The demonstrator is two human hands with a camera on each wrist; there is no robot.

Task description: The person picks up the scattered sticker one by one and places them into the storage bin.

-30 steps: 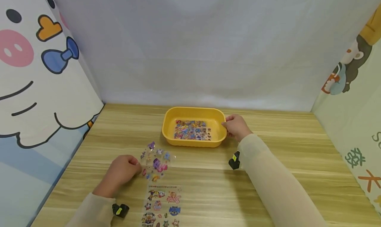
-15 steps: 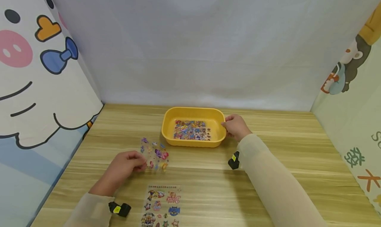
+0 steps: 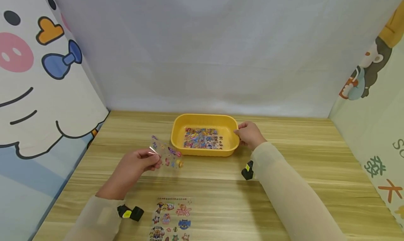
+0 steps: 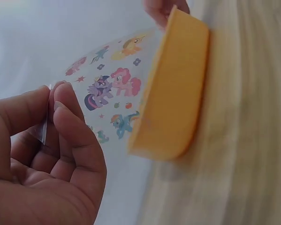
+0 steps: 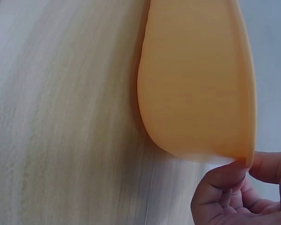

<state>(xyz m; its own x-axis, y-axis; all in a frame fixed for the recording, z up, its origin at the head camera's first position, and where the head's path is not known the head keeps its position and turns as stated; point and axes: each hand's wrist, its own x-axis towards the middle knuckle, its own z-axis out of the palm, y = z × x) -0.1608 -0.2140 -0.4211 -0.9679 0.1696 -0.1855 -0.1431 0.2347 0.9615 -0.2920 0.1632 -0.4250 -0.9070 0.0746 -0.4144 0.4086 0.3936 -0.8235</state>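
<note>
Between thumb and fingers my left hand pinches the edge of a clear sticker sheet printed with colourful ponies. The sheet is raised off the table and tilts beside the left end of a yellow tray. In the left wrist view the sheet reaches up to the tray's rim. My right hand grips the tray's right rim, thumb on one side and curled fingers below, as the right wrist view shows. On the tray's floor lie sticker sheets crowded with small colourful figures; how many cannot be told.
Another clear sticker sheet with cartoon badges lies flat on the wooden table near its front edge. A white cloth hangs behind the table. Printed cartoon panels stand at the left and right sides.
My left hand has lifted the pony sticker sheet off the table and moved it forward and right toward the tray. The right hand stays on the tray's rim.
</note>
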